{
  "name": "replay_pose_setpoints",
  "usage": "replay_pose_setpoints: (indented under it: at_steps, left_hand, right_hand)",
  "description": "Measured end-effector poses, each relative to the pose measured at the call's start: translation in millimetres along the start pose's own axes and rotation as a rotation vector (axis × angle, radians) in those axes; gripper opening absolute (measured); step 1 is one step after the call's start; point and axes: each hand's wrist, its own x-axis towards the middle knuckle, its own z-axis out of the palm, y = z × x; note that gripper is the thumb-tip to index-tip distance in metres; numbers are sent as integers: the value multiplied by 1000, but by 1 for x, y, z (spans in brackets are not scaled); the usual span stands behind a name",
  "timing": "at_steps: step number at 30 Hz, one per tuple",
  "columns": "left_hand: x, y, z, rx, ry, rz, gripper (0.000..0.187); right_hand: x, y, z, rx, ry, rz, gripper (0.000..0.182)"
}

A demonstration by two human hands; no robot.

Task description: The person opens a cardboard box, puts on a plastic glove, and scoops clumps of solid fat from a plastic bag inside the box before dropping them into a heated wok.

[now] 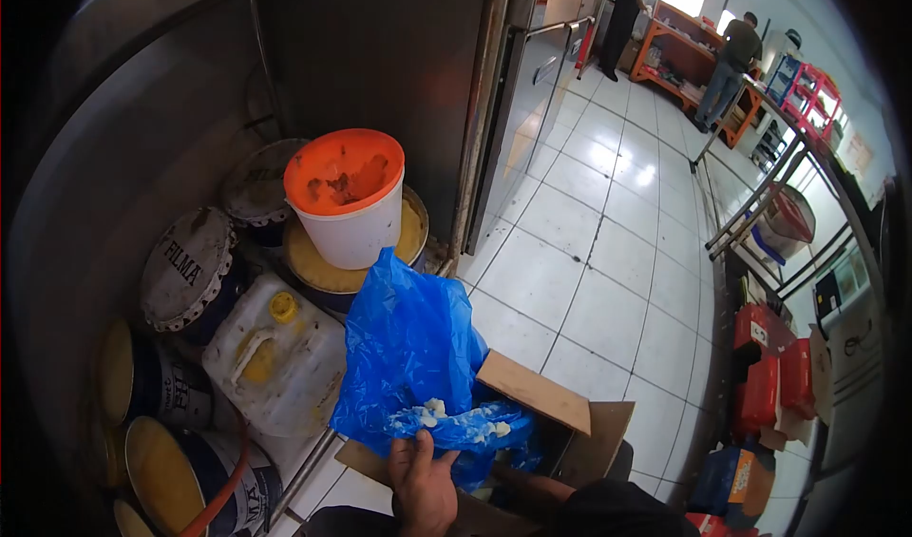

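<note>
A blue plastic bag [408, 347] spreads up out of an open cardboard box [532, 393] at the bottom centre. Pale, soft lumps [433, 410] stick to its folds. My left hand [423, 485] pinches the near edge of the bag between thumb and fingers. My right hand is hidden inside the box behind the bag and flaps; only part of the forearm shows. Just behind the bag, a white bucket with an orange lid [344, 181] rests on a drum of yellow substance [414, 228].
A dirty plastic jerrycan [285, 356] and several drums [180, 470] crowd the left. A steel cabinet [522, 90] borders the tiled floor [579, 252]. Red containers [760, 385] line the right beside metal-framed tables. Two people [736, 62] stand far off near orange shelves [674, 52].
</note>
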Motion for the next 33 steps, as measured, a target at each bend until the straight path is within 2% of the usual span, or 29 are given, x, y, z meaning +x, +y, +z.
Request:
replay_pose_setpoints:
  at_steps: [1, 3, 7, 9, 15, 18, 21, 24, 26, 27, 29, 30, 31, 32, 33]
  left_hand:
    - [2, 9, 7, -13, -1, 4, 28]
    - [3, 35, 21, -579, -101, -91, 33]
    - [7, 35, 21, -509, -112, -98, 37]
    - [9, 33, 21, -568, -94, -48, 36]
    - [23, 31, 26, -703, -116, -58, 34]
    - [31, 27, 27, -717, -152, -75, 35]
    - [42, 29, 35, -761, -122, -118, 31]
    - [49, 25, 25, -640, -208, -168, 41]
    - [56, 25, 24, -507, -213, -177, 41]
    - [56, 27, 23, -407, -228, -178, 42]
    - [46, 30, 23, -329, -187, -200, 40]
    - [36, 29, 18, -157, -102, -272, 39]
    - [25, 31, 14, 20, -20, -336, 39]
    - [12, 34, 8, 142, -15, -395, 38]
    - [-3, 38, 1, 263, -8, -451, 38]
  right_hand:
    - [0, 0, 1, -2, -3, 2, 38]
    - [-2, -1, 6, -6, -7, -2, 38]
    - [-9, 2, 7, -8, -13, -10, 37]
    - [-18, 8, 4, 7, -27, -9, 37]
    - [-64, 39, -24, 217, -80, 12, 36]
    - [-96, 57, -52, 508, -110, 13, 36]
    - [-128, 73, -93, 966, -103, -21, 36]
    - [-166, 74, -135, 1479, -61, -191, 35]
    - [-196, 65, -161, 1794, -92, -239, 35]
    - [-227, 54, -201, 1860, -330, 127, 47]
    - [-259, 39, -206, 2207, -202, -47, 50]
    - [-281, 21, -211, 2424, 3, -350, 49]
    - [-299, 7, -225, 2427, 8, -358, 49]
    - [-317, -6, -242, 2495, 58, -639, 48]
    - [-340, -16, -248, 2632, 92, -584, 48]
